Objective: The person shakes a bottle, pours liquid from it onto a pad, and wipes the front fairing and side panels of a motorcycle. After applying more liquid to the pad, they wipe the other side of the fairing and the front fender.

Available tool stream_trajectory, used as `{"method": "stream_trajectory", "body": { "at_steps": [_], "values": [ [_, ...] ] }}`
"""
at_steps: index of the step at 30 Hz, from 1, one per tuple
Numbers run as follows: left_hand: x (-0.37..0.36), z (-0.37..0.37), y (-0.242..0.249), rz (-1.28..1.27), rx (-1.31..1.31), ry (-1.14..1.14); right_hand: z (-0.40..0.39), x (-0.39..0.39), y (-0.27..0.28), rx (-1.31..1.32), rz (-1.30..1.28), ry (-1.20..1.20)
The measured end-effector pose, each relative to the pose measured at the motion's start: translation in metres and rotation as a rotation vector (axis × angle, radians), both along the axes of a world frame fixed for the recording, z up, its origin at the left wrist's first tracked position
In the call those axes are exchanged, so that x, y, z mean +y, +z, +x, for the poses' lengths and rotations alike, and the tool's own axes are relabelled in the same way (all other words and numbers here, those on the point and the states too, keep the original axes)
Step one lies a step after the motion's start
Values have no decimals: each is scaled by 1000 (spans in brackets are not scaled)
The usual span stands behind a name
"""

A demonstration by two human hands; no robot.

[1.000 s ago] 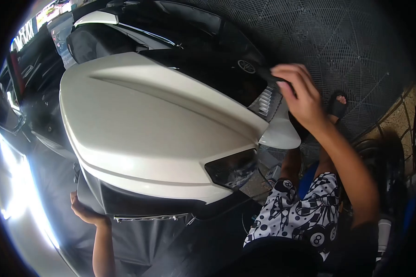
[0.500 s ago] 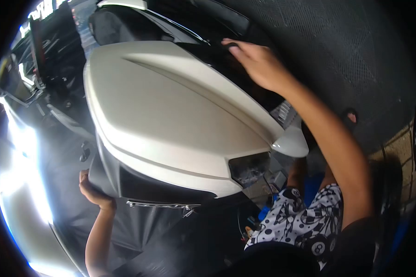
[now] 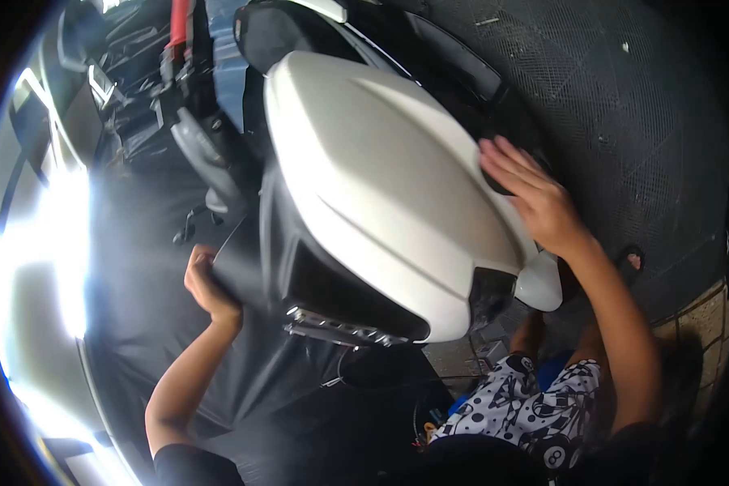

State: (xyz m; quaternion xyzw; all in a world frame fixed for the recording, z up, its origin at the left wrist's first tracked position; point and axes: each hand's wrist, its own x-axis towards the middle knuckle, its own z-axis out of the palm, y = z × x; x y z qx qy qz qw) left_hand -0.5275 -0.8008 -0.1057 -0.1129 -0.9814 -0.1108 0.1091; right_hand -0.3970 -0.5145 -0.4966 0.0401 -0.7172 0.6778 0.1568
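A large white shell-shaped vehicle panel [image 3: 381, 178] with a dark lower part fills the middle. My left hand [image 3: 211, 283] is at its lower left, fingers curled round the edge of the black lower part [image 3: 332, 279]; some fingers are hidden. On the far side, my right hand [image 3: 543, 202] lies flat with fingers stretched out, against the panel's right edge. A silver slotted metal strip [image 3: 340, 330] runs along the underside. A pale glossy rounded piece [image 3: 540, 283] juts out below my right wrist.
A black padded part [image 3: 275, 36] lies beyond the panel. Black sheeting [image 3: 162, 324] spreads at the left, beside a shiny pale car body [image 3: 36, 324]. Dark ribbed matting [image 3: 616, 89] covers the floor at the right. A thin cable [image 3: 413, 377] hangs below.
The white panel appears further right in view and turned more steeply. My right hand has shifted from the dark part beyond the panel back toward me, fingers now flat. My left hand keeps its hold.
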Motion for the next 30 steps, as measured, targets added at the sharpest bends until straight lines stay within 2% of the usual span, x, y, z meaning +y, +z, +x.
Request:
{"method": "stream_trajectory", "body": {
  "at_steps": [3, 4, 6, 7, 9, 10, 11, 12, 13, 14, 15, 16, 18, 20, 22, 24, 26, 28, 30],
  "values": [
    [26, 14, 1, 53, -20, 3, 32, 34, -4, -331, -180, -8],
    [24, 6, 0, 94, -43, 7, 19, 48, 1, -325, -134, 3],
    [33, 9, 4, 85, -117, -45, -10, 77, 15, -504, -169, -36],
    [40, 11, 6, 90, -154, -36, -38, 78, 20, -359, -283, -19],
    [50, 14, 7, 128, -191, -26, -100, 67, 95, -336, -469, 30],
    [53, 13, 6, 123, -203, -35, -137, 57, 109, -278, -478, 99],
    [56, 8, 10, 142, -200, -37, -170, 53, 145, -245, -77, 66],
    [61, 8, 10, 159, -201, -45, -204, 46, 151, -134, 77, 15],
    [66, 9, 8, 156, -183, -81, -238, 49, 154, -103, 55, 44],
    [69, 10, 9, 213, -165, -113, -258, 60, 179, -282, 29, 168],
    [69, 10, 10, 241, -163, -106, -271, 62, 196, -318, -48, 239],
    [70, 11, 11, 265, -163, -98, -287, 66, 206, -351, 84, 325],
    [89, 17, 9, 354, -172, -106, -270, 75, 228, -213, 486, 225],
    [97, 17, 5, 361, -92, -168, -233, 94, 246, -155, 506, 210],
    [109, 22, 10, 393, -150, -159, -185, 100, 245, -135, 517, 193],
    [101, 11, 1, 481, -91, -225, -134, 98, 248, 266, 657, 68],
    [111, 15, -1, 541, -122, -188, -76, 95, 252, 228, 650, 88],
    [120, 23, -1, 560, -146, -180, -22, 88, 248, 246, 613, 2],
    [128, 32, 2, 354, -92, -233, 30, 83, 243, 169, 589, -37]
  ]
}}
